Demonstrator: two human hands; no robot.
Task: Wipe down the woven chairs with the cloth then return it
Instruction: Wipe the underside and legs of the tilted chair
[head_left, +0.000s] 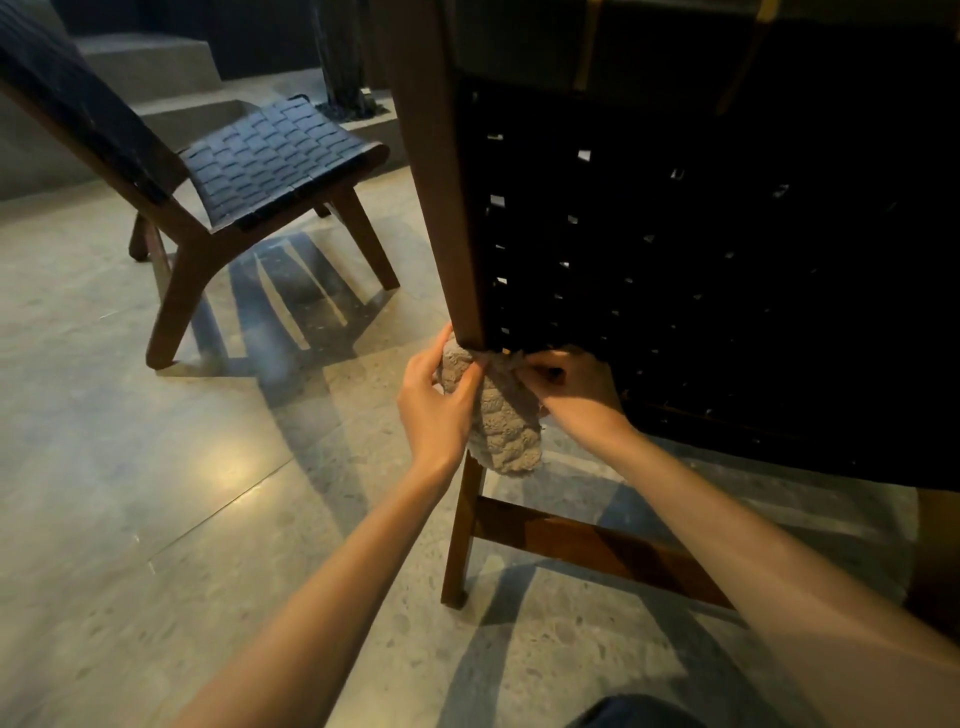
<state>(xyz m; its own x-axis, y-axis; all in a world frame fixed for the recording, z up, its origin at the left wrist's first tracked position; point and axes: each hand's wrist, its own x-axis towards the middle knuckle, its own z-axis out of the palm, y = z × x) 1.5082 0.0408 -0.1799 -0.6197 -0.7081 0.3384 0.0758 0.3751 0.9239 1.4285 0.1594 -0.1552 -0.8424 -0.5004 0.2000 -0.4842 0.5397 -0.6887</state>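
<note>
A: Where's the cloth (501, 415)?
B: Bunched between both hands, against the near chair (460, 234) frame's corner just above them; the left hand (436, 402) grips it; the right hand (571, 387) pinches its edge.
A: Advice?
B: Wrap it snug; slide along the wood; the other chair (270, 166), beyond the left hand, probably comes next.

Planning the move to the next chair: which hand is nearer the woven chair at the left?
Left. The left hand grips the cloth on the side toward that chair; the right hand pinches it farther right, below the near chair's woven back.
</note>
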